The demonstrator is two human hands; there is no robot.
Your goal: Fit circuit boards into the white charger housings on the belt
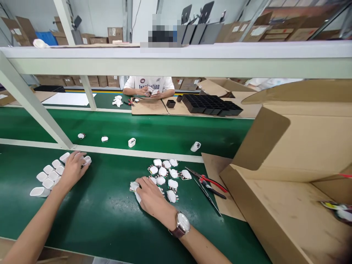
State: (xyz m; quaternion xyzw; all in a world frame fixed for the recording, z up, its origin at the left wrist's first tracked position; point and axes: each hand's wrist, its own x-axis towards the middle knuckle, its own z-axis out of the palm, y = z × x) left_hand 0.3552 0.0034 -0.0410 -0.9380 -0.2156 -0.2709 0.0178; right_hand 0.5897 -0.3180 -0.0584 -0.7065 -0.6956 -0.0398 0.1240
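My left hand (73, 170) is at the left, its fingers closed on a white plastic shell (87, 160). Beside and partly under this hand stand several more hollow white shells (48, 169) in rows, and one shell (40, 192) lies on its side. Between the fingers and thumb of my right hand (150, 194) is a small white-topped circuit module (134, 186). To its right and partly beneath it sits a cluster of similar white-topped modules (162, 172) with board edges showing. My right palm hides some of them.
Red-handled pliers (211, 183) and metal tweezers (207, 196) lie beside an open cardboard box (255, 205). Small white parts (132, 142) sit on the green belt (165, 128) beyond a white rail. Across it, a person (150, 88) handles white parts near a black tray (211, 104).
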